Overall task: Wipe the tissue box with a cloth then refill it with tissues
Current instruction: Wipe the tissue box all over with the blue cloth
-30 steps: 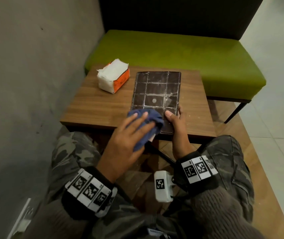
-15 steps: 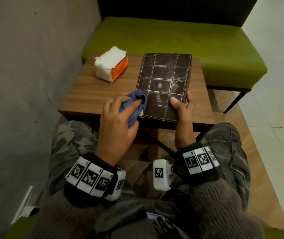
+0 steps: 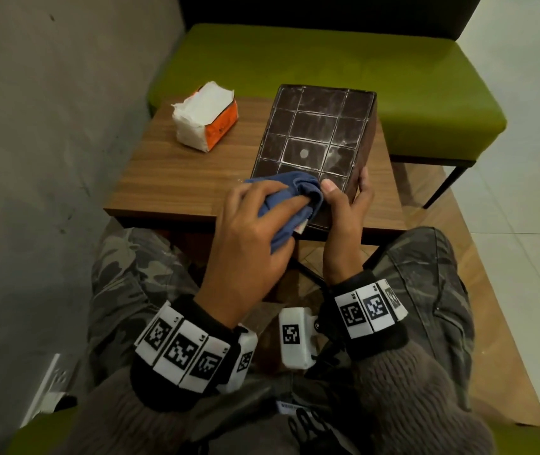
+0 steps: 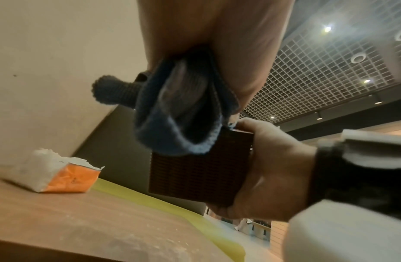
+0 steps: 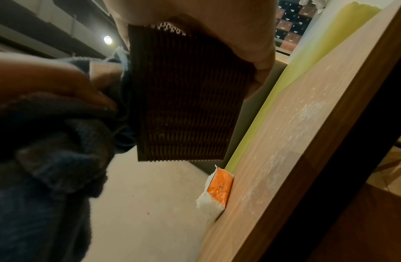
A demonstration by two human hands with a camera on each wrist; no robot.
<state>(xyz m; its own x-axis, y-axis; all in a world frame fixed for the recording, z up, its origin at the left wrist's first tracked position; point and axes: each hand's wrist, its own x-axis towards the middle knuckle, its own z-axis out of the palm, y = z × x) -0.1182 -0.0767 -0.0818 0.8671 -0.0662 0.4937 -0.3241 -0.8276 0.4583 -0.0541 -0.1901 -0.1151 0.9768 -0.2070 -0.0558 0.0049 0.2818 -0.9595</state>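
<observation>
Raised further off the counter [image 3: 176,178] since half a second ago: tissue box [image 3: 314,136], near end now lifted and tilted toward the head camera, far end lower and over the counter's rear right part; one second ago lying flat. Shifted as well: blue cloth [image 3: 290,200], from the box's near left corner to its near edge, now just beside the right thumb.

Left to right, at present:

Grey wall [image 3: 48,126] along the left side. White fitting low on that wall, too blurred to identify.

Opened tissue pack [image 3: 204,118], white with an orange wrapper, resting on the rear left of the counter, well apart from the box. Confirmed in left wrist view [image 4: 67,179] and right wrist view [image 5: 217,187].

Left hand [image 3: 252,244] curled round the bunched cloth, pressing it on the near end of the box top. Cloth folds hanging below the palm in left wrist view [image 4: 181,113]; same cloth at the box's edge in right wrist view [image 5: 60,141].

Tissue box dark brown, top marked in a pale grid of squares with a small round spot in the middle square, pale smears across the squares. Ribbed brown end face in left wrist view [image 4: 199,170] and right wrist view [image 5: 186,99].

Right hand [image 3: 344,211] gripping the box's near right corner, thumb on top, fingers wrapped round the right side; seen also in left wrist view [image 4: 267,170].

Pale dust specks on the counter surface [image 5: 307,124]. Green bench [image 3: 327,60] behind the counter, dark backrest above. Camouflage trousers [image 3: 130,274] and marker wristbands below.
</observation>
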